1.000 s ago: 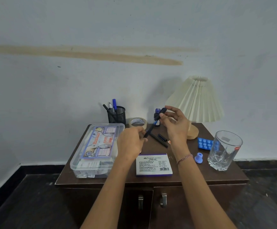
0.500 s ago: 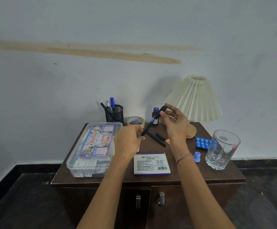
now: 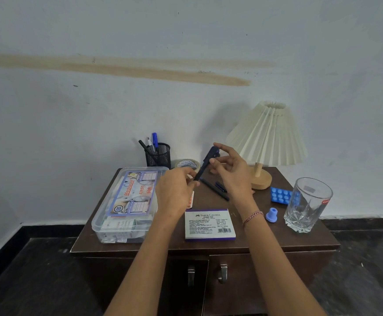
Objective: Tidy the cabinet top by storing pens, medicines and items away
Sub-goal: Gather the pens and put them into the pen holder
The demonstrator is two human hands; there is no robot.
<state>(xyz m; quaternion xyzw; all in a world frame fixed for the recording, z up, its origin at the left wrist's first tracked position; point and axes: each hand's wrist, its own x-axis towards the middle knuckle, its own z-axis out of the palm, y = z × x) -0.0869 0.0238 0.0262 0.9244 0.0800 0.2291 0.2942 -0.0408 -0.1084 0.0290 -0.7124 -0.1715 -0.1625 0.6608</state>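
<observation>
Just above the dark wooden cabinet top (image 3: 254,239), we hold a pen (image 3: 205,164) aslant in the air, its upper end tipped toward the wall. Our left hand (image 3: 177,192) grips the lower end, fingers curled round it. Our right hand (image 3: 234,173) pinches the upper end between thumb and forefinger, the other fingers loosely spread. Beneath the right hand, other dark pens (image 3: 215,190) lie on the wood, and an orange blister strip (image 3: 191,200) peeks out beside the left hand. At the left sits a clear first-aid box (image 3: 126,201), lid on. Behind it stands a black mesh pen cup (image 3: 161,156) holding three pens, with a roll of tape (image 3: 187,164) just beside it. A white stamp pad box (image 3: 210,224) lies near the front edge. To the right stand a pleated lamp (image 3: 268,137) and a cut-glass tumbler (image 3: 307,204), with a blue blister pack (image 3: 280,195) and a small blue cap (image 3: 272,214) just beside the tumbler.
</observation>
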